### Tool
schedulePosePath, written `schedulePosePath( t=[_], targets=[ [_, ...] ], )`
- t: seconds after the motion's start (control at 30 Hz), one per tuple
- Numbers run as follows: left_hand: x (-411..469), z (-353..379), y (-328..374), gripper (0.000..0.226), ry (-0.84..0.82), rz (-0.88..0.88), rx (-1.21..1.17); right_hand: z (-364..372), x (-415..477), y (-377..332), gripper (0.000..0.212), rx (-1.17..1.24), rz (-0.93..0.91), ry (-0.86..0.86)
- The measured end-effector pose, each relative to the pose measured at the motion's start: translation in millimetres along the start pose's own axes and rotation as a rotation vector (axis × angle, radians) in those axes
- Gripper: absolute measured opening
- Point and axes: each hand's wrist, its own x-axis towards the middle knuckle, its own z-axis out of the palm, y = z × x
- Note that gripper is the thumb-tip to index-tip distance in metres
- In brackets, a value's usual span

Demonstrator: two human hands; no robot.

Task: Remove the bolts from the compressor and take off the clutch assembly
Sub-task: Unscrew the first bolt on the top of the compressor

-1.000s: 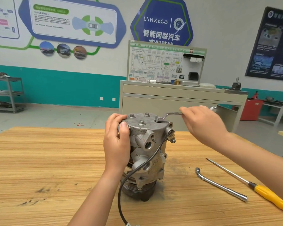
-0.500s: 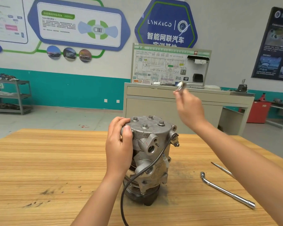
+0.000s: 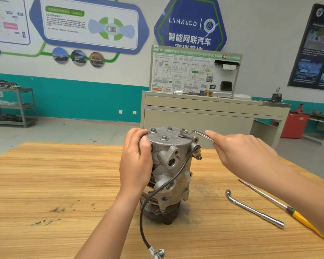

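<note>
Compressor (image 3: 168, 165): stood on end near the middle of the wooden counter (image 3: 45, 184), with the dark pulley (image 3: 163, 212) down and the flat end cap up.
Bolts: three hex heads are seen bare on the end cap, at the left (image 3: 153, 130), back (image 3: 169, 128) and front (image 3: 164, 137). A fourth place at the right is covered by the wrench ring.
Wrench (image 3: 196, 133): the ring end is seated on the cap at its right side. The cranked handle runs right into the right hand.
Left hand (image 3: 137, 161): wrapped round the upper left of the compressor. The thumb is laid on the front and the fingers are curled over the cap rim.
Right hand (image 3: 241, 154): closed on the wrench handle, with the index finger stretched along it toward the ring.
Cable (image 3: 157, 191): black. It is led from the upper right of the body, down across the front, to a metal fitting at the near edge.
Socket bar (image 3: 254, 209): laid flat on the counter right of the compressor, well apart from it.
Screwdriver (image 3: 305, 222): yellow-handled, laid just beyond the socket bar and partly hidden by the right forearm.
</note>
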Motion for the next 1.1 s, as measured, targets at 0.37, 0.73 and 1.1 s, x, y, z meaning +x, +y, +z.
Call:
schedulePosePath(
  t=[0.37,0.73,1.1],
  targets=[
    [1,1,0,0.034,0.007,0.009,-0.001,-31,8,-33,0.030,-0.372,-0.052,-0.109],
    [2,6,-7,0.046,0.069,0.039,-0.051,52,88,21,0.027,0.026,-0.095,0.280],
    [1,3,-7,0.047,0.048,0.047,-0.054,52,110,27,0.019,0.716,0.076,0.451]
  ],
)
